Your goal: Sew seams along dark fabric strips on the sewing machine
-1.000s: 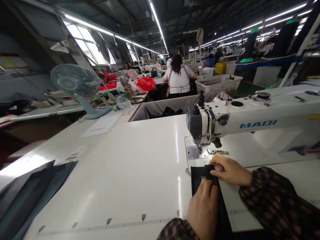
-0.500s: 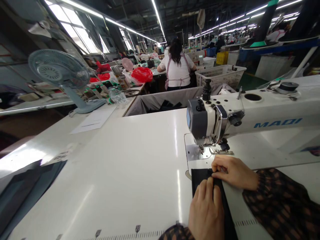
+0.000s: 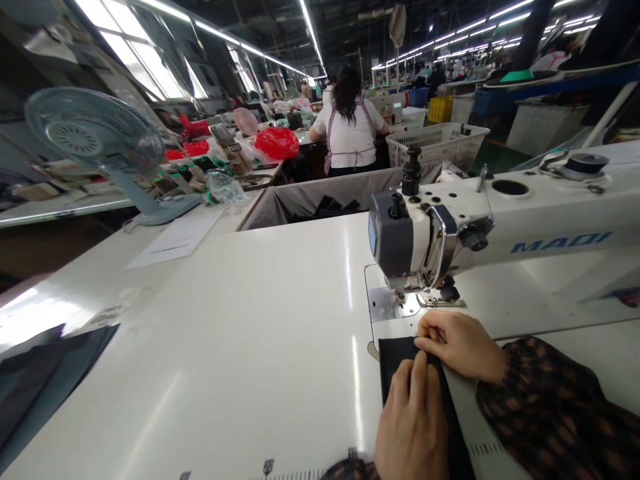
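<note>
A strip of black fabric (image 3: 396,352) lies on the white table just in front of the sewing machine (image 3: 415,230). My left hand (image 3: 414,417) rests palm down on it, fingers stretched forward and pressing the cloth flat. At the fabric's far right corner, my right hand (image 3: 463,343) pinches the edge between thumb and curled fingers. Its fingertips are near the machine's presser foot and needle area (image 3: 403,298), with a small gap between fabric and needle plate (image 3: 385,305).
Dark fabric pieces (image 3: 45,380) lie at the table's left edge. A sheet of paper (image 3: 175,243) and a fan (image 3: 107,143) stand farther back. Beyond the table is a cloth-lined bin (image 3: 280,203) with dark pieces. A co-worker (image 3: 350,133) sits ahead beside a white basket (image 3: 440,141).
The camera view has shifted slightly, so the surroundings sit a little farther left. My right fingers have closed in slightly at the fabric's edge; my left hand stays on the cloth.
</note>
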### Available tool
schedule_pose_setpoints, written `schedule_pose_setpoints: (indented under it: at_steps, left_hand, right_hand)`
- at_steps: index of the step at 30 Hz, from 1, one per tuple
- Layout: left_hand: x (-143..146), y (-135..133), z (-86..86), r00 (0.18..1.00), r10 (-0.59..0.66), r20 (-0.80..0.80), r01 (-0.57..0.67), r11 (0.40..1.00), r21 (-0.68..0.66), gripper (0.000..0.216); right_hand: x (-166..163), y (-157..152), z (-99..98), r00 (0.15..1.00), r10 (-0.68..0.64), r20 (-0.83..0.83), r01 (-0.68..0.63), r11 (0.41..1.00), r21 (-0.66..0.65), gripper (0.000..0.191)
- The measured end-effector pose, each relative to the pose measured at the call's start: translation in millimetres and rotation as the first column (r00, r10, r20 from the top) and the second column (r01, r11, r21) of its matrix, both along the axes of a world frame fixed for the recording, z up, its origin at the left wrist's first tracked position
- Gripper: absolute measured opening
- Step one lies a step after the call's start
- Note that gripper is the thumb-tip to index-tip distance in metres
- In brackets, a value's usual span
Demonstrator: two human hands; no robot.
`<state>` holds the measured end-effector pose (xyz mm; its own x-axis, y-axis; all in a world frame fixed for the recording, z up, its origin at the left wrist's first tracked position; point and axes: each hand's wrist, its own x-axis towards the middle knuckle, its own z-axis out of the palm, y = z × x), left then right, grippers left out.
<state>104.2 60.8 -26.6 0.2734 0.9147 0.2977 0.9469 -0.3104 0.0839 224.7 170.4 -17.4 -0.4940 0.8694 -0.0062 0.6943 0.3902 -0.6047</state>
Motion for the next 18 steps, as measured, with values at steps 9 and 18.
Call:
schedule_pose_setpoints:
  at_steps: [9, 18]
  left_hand:
    - [6, -9, -10.1, 0.984, 0.038, -0.176, -0.013, 0.990, 0.137, 0.036]
    - [-1, -11, -0.6, 0.998, -0.023, -0.060, 0.024, 1.000, 0.017, 0.040]
  right_hand:
    - [1, -24, -18.3, 0.994, -0.101, -0.045, 0.108, 0.971, 0.216, 0.011]
    - [32, -77, -34.6, 0.927, 0.232, 0.294, -0.353, 0.805, 0.477, 0.046]
